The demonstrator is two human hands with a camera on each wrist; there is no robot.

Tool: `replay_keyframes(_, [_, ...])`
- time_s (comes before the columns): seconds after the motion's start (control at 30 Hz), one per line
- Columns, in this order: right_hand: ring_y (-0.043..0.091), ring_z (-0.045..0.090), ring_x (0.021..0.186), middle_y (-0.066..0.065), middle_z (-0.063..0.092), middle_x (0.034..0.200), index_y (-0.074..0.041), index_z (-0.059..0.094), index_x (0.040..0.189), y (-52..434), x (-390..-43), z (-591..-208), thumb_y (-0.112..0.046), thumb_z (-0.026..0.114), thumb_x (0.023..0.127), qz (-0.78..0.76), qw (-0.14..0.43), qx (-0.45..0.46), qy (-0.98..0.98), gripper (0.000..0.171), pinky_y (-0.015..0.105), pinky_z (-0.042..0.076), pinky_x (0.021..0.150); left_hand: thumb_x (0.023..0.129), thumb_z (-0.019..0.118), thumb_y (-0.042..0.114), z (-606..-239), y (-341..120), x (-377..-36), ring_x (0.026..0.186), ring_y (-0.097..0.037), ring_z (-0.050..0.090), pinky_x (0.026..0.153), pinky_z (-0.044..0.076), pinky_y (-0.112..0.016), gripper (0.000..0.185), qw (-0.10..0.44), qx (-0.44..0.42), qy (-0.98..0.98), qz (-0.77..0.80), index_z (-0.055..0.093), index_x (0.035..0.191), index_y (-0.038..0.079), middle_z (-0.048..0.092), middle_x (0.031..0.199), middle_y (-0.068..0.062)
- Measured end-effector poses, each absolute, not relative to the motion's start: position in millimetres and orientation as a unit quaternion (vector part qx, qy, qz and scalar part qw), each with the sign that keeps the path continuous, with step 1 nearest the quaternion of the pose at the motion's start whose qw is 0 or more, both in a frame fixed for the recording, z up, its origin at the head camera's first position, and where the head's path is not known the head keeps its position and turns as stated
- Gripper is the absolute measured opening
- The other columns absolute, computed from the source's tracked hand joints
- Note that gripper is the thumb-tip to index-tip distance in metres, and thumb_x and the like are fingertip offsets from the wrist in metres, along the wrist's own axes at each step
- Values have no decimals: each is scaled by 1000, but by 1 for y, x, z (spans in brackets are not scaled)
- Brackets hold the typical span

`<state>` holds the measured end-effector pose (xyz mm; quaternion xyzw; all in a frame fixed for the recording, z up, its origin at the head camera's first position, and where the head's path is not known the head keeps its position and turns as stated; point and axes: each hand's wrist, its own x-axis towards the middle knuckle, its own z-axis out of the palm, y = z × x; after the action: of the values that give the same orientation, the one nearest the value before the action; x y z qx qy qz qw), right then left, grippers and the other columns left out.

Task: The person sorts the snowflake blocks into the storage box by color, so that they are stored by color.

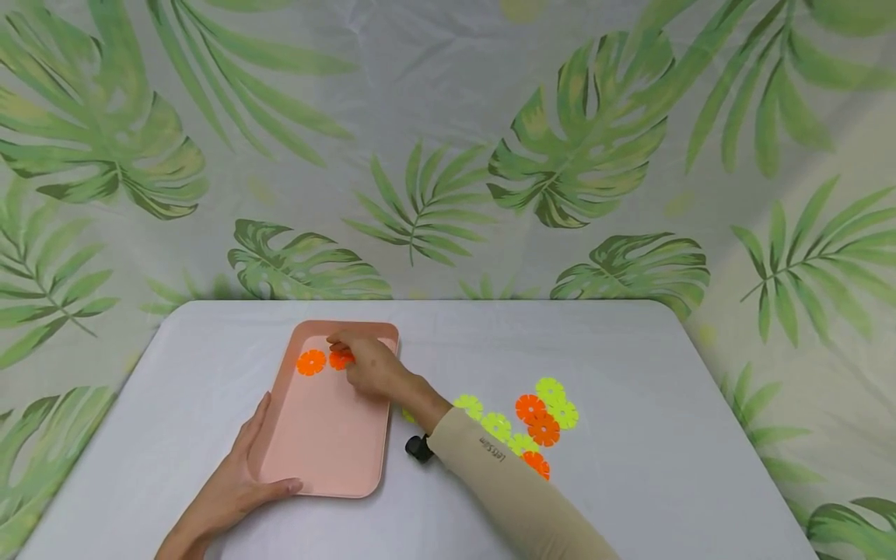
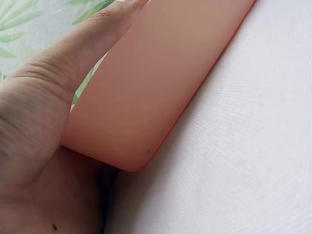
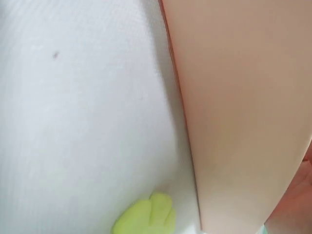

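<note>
A pink rectangular tray (image 1: 329,435) lies on the white table. My left hand (image 1: 234,482) holds its near left corner, thumb over the near rim and fingers along the left side. The left wrist view shows the tray's outer wall (image 2: 146,97) against that hand. Over the far part of the tray, my right hand (image 1: 374,369) pinches an orange notched disc (image 1: 339,360), which its fingers partly cover. Left of it, another orange disc (image 1: 311,362) lies flat in the tray. In the right wrist view, the tray wall (image 3: 239,117) hides most of that hand.
Right of the tray, several yellow-green notched discs (image 1: 496,426) and orange discs (image 1: 544,428) lie on the table, some overlapping. The right sleeve (image 1: 504,482) covers part of them. A yellow-green disc (image 3: 146,217) sits close to the tray's right wall. Leaf-patterned cloth (image 1: 420,194) hangs behind the table.
</note>
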<state>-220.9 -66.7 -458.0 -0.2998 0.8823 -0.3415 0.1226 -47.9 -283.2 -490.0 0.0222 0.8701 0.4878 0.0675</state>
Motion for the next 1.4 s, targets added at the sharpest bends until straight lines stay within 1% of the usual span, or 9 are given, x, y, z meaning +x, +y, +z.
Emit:
replay_keyframes(0.1, [12,67,117,-4,66,144,-19,50,153,-71,-218,-457,1,56,102,-327,139,-317,879,55,15,52,91,76,90,19,-490,-283,-47,148,-48,23,113,23,-69,133,62,25,871,486,-4,168,37,10,172,-24])
replay_keyframes(0.17, [10,66,113,-6,65,146,-22,47,155,-74,-215,-457,-3,56,104,-306,145,-327,882,55,16,51,88,77,90,19,-491,-283,-46,148,-46,24,121,23,-48,132,56,28,873,484,-4,168,36,11,172,-22])
replay_keyframes(0.27, [10,65,122,-7,63,148,-23,46,156,-78,-214,-458,-6,54,105,-254,135,-347,893,55,27,49,107,77,90,19,-492,-283,-45,146,-44,27,108,21,-12,131,49,33,874,482,-3,168,36,14,172,-21])
replay_keyframes(0.33, [8,58,137,-9,62,149,-24,47,156,-79,-213,-460,-8,53,105,-220,126,-356,899,54,39,37,123,77,90,19,-493,-283,-44,145,-44,28,97,17,-1,132,45,37,875,481,-3,168,35,15,171,-21])
replay_keyframes(0.5, [8,48,148,-10,58,153,-22,45,157,-81,-214,-465,-14,54,106,-198,120,-358,905,53,57,20,130,77,90,19,-494,-283,-44,146,-45,27,95,16,1,132,46,38,874,483,-4,169,34,14,171,-22])
replay_keyframes(0.73, [8,47,148,-9,59,153,-20,42,158,-84,-218,-470,-17,55,105,-238,135,-338,901,54,55,18,131,79,90,21,-493,-284,-44,149,-43,25,107,26,-22,131,63,19,876,478,-5,168,38,12,173,-20])
replay_keyframes(0.83, [9,47,148,-10,58,153,-21,40,159,-83,-218,-469,-16,56,105,-252,139,-329,899,57,53,18,131,79,90,22,-494,-284,-44,149,-42,26,105,26,-20,131,65,19,877,475,-6,168,38,12,173,-20])
replay_keyframes(1.07, [16,58,138,-5,56,155,-21,38,160,-67,-219,-456,-9,60,102,-310,122,-308,891,63,35,43,119,77,91,20,-492,-283,-45,145,-42,30,95,19,-2,132,49,30,876,480,-4,168,36,16,172,-20])
replay_keyframes(1.4, [20,63,131,5,62,147,-16,38,161,-32,-229,-444,8,58,96,-312,118,-326,884,72,28,54,105,78,91,21,-491,-285,-46,145,-41,31,102,28,-17,132,59,21,877,476,-5,168,37,15,172,-20])
